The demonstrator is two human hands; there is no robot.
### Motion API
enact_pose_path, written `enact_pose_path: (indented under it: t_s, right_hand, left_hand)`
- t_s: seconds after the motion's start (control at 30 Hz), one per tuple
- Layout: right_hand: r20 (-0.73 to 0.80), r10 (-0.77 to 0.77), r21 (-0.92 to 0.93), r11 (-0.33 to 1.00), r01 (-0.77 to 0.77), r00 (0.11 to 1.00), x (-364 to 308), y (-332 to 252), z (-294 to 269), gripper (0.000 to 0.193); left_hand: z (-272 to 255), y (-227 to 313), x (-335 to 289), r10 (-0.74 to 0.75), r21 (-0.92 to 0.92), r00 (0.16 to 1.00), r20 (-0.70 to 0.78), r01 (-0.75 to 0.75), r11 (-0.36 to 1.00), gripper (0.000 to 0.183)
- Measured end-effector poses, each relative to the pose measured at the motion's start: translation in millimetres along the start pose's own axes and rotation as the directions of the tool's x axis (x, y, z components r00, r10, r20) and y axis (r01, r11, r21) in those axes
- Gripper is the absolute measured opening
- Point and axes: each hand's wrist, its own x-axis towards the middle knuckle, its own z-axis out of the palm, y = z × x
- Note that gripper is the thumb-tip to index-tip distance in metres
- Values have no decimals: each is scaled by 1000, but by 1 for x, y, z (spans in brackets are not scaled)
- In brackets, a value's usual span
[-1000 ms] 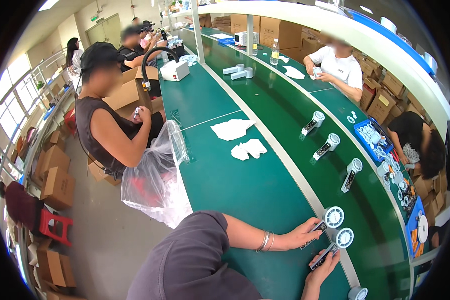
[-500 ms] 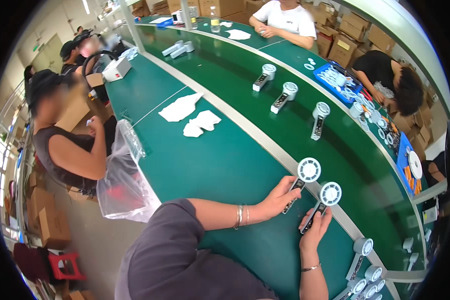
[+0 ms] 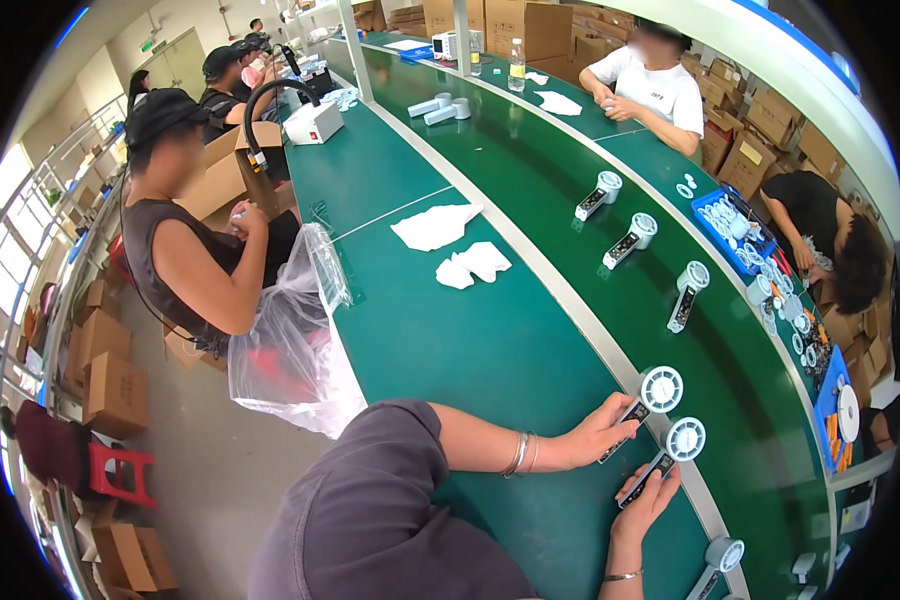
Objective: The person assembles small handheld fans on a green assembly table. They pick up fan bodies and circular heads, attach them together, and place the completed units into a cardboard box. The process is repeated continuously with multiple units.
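My left hand (image 3: 600, 434) is closed around the handle of a pale blue handheld fan (image 3: 661, 389). The fan's round slotted head points away from me, and dark electronics show along its open handle. My right hand (image 3: 650, 502) grips a second fan (image 3: 685, 439) of the same kind, just nearer to me. Both heads sit close together, over the metal rail (image 3: 715, 520) at the belt's near side. Beyond them, three similar open-handled fans lie on the green belt, the closest being a fan (image 3: 688, 296) with its head away from me.
White cloths (image 3: 437, 228) lie on the green table (image 3: 400, 330). At lower right, another fan (image 3: 724, 554) rests by the rail. Across the belt stand a blue parts tray (image 3: 715, 215) and co-workers. A seated person (image 3: 185, 240) and a clear plastic bag (image 3: 290, 350) are at left.
The whole view has swung left, so the surroundings appear farther right and lower. Both hands still hold their fans, and the two fan heads are slightly closer together.
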Motion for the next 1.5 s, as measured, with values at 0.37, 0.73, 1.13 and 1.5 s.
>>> enact_pose_path:
  t_s: [0.37, 0.73, 1.13, 1.5]
  right_hand:
    - [-43, 112, 119, 987, -106, 993, 10, 2, 0, 43]
    - [32, -2, 91, 996, -1, 999, 8, 1, -5, 41]
    - [19, -29, 91, 995, 28, 999, 10, -2, -2, 41]
    - [23, -46, 138, 990, 42, 999, 12, -3, -8, 44]
  left_hand:
    - [3, 8, 4, -8, 73, 997, -80, 14, 997, 34]
    - [4, 12, 4, -94, 5, 994, -58, 95, 995, 28]
    - [1, 11, 2, -77, 28, 996, -43, 78, 997, 28]
    - [4, 15, 1, -58, 9, 998, -17, 58, 998, 30]
